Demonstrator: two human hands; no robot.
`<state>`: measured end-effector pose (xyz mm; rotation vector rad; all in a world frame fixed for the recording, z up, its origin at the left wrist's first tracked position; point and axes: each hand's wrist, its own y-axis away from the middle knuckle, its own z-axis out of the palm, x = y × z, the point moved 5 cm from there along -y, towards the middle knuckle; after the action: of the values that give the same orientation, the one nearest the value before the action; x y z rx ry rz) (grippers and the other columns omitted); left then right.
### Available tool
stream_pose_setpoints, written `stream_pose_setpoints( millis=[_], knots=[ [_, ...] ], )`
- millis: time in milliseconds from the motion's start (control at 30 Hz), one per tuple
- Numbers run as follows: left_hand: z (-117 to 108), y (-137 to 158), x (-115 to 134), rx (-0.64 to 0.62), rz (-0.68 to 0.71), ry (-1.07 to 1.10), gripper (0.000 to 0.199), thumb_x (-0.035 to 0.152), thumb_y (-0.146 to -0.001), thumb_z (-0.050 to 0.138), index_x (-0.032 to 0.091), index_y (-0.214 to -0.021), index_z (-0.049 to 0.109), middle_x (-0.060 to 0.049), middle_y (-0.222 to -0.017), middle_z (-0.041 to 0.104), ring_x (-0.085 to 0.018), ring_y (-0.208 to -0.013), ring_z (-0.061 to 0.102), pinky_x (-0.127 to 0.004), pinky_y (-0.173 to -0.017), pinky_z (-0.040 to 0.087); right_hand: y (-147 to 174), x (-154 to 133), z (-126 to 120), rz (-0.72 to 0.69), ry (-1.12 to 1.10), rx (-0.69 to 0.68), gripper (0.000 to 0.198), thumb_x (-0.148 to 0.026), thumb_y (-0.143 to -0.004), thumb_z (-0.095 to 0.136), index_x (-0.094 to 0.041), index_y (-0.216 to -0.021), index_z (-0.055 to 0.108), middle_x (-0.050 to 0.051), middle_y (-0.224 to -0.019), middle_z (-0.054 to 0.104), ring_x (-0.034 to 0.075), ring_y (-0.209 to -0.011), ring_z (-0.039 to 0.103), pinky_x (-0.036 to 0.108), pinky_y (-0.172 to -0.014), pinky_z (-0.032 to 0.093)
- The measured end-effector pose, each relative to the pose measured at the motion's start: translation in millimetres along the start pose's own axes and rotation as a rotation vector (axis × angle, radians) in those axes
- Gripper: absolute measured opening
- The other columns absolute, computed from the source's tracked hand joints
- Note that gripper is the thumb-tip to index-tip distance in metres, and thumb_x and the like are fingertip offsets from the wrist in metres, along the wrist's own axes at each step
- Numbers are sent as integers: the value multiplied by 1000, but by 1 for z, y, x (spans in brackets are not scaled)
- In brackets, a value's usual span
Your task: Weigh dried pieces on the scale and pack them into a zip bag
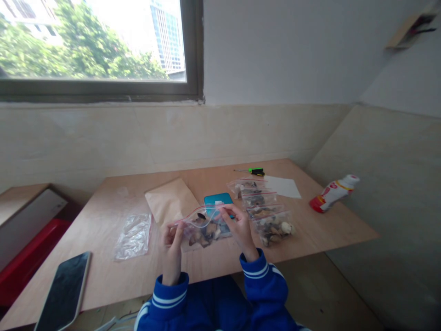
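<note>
A clear zip bag (pixel 206 235) with brown and dark dried pieces in it, perhaps dried mushrooms, is in front of me near the table's front edge. My left hand (pixel 173 239) pinches the left end of its zip edge. At the right part of the same edge, my right hand (pixel 237 223) pinches with thumb and fingers. Between the hands the zip strip bows and its mouth gapes. A blue box-like object (pixel 217 199) lies behind the bag, partly covered by it. To the right, several filled zip bags (pixel 274 230) overlap in a row.
A brown paper envelope (pixel 172 197) and a flat clear bag (pixel 133 236) lie left of my hands. A tablet (pixel 64 292) rests at the left front. Screwdrivers (pixel 255 171), white paper (pixel 284 187) and a tilted-looking red-and-white bottle (pixel 334 193) are toward the right.
</note>
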<state>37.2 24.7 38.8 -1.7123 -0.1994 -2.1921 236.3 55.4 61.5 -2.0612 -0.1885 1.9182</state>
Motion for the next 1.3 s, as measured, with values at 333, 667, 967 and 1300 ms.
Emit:
stream_pose_setpoints(
  millis=[333, 667, 967, 1300],
  knots=[
    [-6, 1, -1, 81, -36, 89, 24, 40, -74, 68, 18, -78, 58, 2, -67, 67, -12, -60, 62, -21, -56, 47, 3, -3, -11, -37, -87, 111, 17, -37, -84, 61, -20, -80, 63, -3, -57, 66, 13, -53, 60, 26, -62, 49],
    [-7, 1, 7, 51, 26, 46, 27, 44, -80, 63, 19, -74, 56, 3, -61, 60, -10, -55, 56, -20, -53, 44, 4, -4, -9, -32, -16, 2, 26, -43, -90, 51, -21, -82, 62, -1, -58, 66, 13, -51, 52, 25, -56, 43],
    [-10, 1, 7, 44, 52, -35, 28, 46, -80, 63, 19, -74, 59, 5, -56, 52, -8, -48, 45, -19, -48, 38, 8, -2, -10, -23, -3, 83, 28, -44, -91, 50, -21, -81, 63, -2, -57, 62, 13, -53, 56, 24, -55, 44],
    [-13, 4, 8, 116, 173, -110, 29, 44, -79, 64, 17, -67, 59, 3, -57, 55, -10, -53, 50, -20, -54, 43, 9, -1, -14, -15, -4, 128, 28, -43, -90, 52, -21, -77, 62, -2, -57, 62, 13, -53, 57, 26, -59, 47]
  ],
)
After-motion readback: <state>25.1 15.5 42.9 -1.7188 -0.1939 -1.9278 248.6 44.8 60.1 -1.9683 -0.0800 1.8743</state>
